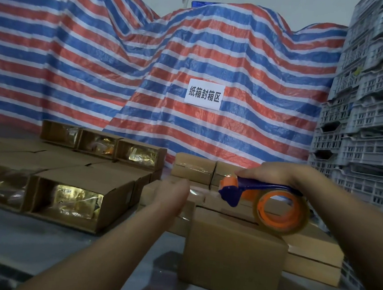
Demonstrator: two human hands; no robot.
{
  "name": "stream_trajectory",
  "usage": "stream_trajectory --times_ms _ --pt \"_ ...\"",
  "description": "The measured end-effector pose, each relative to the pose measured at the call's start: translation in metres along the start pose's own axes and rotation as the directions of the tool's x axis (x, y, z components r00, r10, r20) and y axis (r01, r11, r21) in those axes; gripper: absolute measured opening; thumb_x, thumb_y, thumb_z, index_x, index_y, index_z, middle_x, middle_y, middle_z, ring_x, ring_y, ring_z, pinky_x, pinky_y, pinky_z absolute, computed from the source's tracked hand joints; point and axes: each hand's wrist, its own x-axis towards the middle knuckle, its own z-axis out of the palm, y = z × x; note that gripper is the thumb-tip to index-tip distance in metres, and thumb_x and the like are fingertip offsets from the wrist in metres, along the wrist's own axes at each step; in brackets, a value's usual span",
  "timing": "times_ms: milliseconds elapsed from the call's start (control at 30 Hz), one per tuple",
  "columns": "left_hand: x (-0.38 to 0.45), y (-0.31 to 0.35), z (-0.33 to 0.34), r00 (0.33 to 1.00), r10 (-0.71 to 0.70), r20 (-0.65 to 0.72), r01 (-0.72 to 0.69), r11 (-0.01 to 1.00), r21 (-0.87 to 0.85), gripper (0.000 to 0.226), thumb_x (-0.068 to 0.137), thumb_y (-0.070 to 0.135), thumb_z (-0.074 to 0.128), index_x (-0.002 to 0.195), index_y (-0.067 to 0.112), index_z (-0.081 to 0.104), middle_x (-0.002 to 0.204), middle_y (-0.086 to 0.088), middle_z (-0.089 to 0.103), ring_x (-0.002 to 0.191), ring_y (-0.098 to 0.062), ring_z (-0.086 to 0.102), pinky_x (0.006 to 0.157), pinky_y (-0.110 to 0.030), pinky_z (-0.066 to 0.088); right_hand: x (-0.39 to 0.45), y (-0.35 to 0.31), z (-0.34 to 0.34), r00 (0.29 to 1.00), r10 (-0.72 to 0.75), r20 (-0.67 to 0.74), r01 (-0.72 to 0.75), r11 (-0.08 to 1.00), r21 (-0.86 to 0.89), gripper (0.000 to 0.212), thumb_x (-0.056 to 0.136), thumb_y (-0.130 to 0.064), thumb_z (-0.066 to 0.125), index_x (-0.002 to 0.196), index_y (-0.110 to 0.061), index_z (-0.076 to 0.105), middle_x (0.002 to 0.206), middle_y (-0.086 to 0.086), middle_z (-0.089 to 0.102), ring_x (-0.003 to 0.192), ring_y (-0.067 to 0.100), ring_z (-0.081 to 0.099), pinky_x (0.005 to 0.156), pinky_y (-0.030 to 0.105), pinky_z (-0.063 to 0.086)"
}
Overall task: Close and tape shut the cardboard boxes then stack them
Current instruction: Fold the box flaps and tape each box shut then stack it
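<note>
Grey surface (36, 235), striped tarp (101, 54) behind, grey crates (375, 115) at right. Five open boxes (75, 194) visible at left. Right hand (276, 174) fingers grip one tape dispenser (262, 198) over closed box (233, 254); left hand (171, 194) fingers straight.

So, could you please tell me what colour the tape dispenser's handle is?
The tape dispenser has a blue handle and an orange core; the head view, the only one, shows it in the right hand.

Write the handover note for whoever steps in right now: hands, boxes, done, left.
Right hand grips the tape dispenser above the near cardboard box.
Left hand is open, at the pulled-out tape end.
The near box's flaps are down; no tape visible on its seam.
Open boxes lie left; closed boxes are stacked behind.
Left: tape this box, close and tape the open ones, stack.
</note>
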Motion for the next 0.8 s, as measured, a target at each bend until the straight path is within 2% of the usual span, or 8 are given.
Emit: stream_trajectory --times_ms 100,233,333,500,600,667,733,800 --pt "0.001 -0.014 -0.019 0.998 0.024 0.051 -0.03 0.993 0.115 0.034 0.096 0.031 0.058 0.116 0.004 0.058 0.087 -0.007 0.059 0.063 -0.014 0.049 0.048 -0.022 0.039 0.006 -0.011 0.004 0.999 -0.02 0.048 0.023 0.997 -0.07 0.06 0.088 -0.08 0.042 0.09 -0.025 0.067 0.06 -0.009 0.067 0.052 0.003 0.062 0.07 0.027 0.046" --pt "-0.003 -0.02 -0.025 0.998 -0.027 0.062 0.018 0.989 0.144 0.025 0.098 0.027 0.057 0.111 0.006 0.062 0.079 -0.004 0.061 0.056 -0.012 0.053 0.04 -0.017 0.039 0.014 -0.032 0.01 0.996 -0.002 0.088 0.018 0.982 -0.185 0.055 0.092 -0.074 0.042 0.099 -0.026 0.068 0.061 -0.009 0.068 0.059 0.004 0.063 0.067 0.025 0.045" --pt "-0.001 -0.025 -0.025 0.998 -0.003 0.058 -0.007 0.987 0.162 0.023 0.098 0.03 0.057 0.11 0.01 0.06 0.086 -0.005 0.064 0.058 -0.013 0.057 0.042 -0.019 0.041 0.017 -0.037 0.013 0.993 0.042 0.114 -0.02 0.982 -0.185 0.054 0.093 -0.072 0.045 0.095 -0.023 0.066 0.055 -0.009 0.065 0.049 0.004 0.062 0.064 0.023 0.046" --pt "0.005 -0.03 -0.025 0.998 0.008 0.056 -0.019 0.979 0.203 0.021 0.098 0.032 0.057 0.106 0.012 0.06 0.085 -0.003 0.063 0.059 -0.012 0.056 0.046 -0.02 0.042 0.017 -0.031 0.011 0.992 0.0 0.129 0.018 0.989 -0.144 0.052 0.095 -0.07 0.042 0.096 -0.023 0.065 0.057 -0.01 0.066 0.052 0.002 0.061 0.068 0.023 0.046" --pt "0.005 -0.043 -0.02 0.995 -0.055 0.082 0.032 0.965 0.259 0.025 0.099 0.035 0.055 0.109 0.012 0.056 0.086 -0.003 0.06 0.063 -0.012 0.052 0.049 -0.021 0.04 0.016 -0.031 0.012 0.991 -0.003 0.135 0.022 0.99 -0.142 0.051 0.097 -0.068 0.041 0.098 -0.023 0.065 0.06 -0.009 0.066 0.056 0.003 0.061 0.068 0.022 0.046" --pt "0.003 -0.053 -0.012 0.987 -0.122 0.102 0.09 0.957 0.276 0.03 0.099 0.038 0.053 0.115 0.012 0.055 0.088 -0.004 0.057 0.065 -0.012 0.049 0.051 -0.023 0.039 0.016 -0.031 0.014 0.994 -0.005 0.107 0.017 0.993 -0.113 0.044 0.099 -0.063 0.044 0.094 -0.024 0.063 0.065 -0.008 0.065 0.058 0.004 0.059 0.062 0.017 0.043" --pt "0.001 -0.059 -0.002 0.982 -0.155 0.108 0.119 0.952 0.281 0.033 0.099 0.04 0.051 0.118 0.012 0.055 0.087 -0.005 0.055 0.065 -0.013 0.047 0.052 -0.024 0.038 0.014 -0.033 0.015 0.994 0.013 0.108 -0.002 0.994 -0.105 0.042 0.099 -0.061 0.044 0.09 -0.024 0.061 0.059 -0.009 0.064 0.052 0.003 0.059 0.055 0.016 0.041" --pt "0.0 -0.061 0.004 0.985 -0.149 0.091 0.117 0.95 0.291 0.033 0.1 0.041 0.049 0.118 0.013 0.054 0.084 -0.005 0.052 0.065 -0.013 0.046 0.054 -0.024 0.039 0.012 -0.037 0.015 0.99 0.035 0.136 -0.017 0.991 -0.13 0.047 0.099 -0.063 0.043 0.095 -0.021 0.062 0.052 -0.01 0.064 0.045 0.002 0.059 0.054 0.017 0.043"
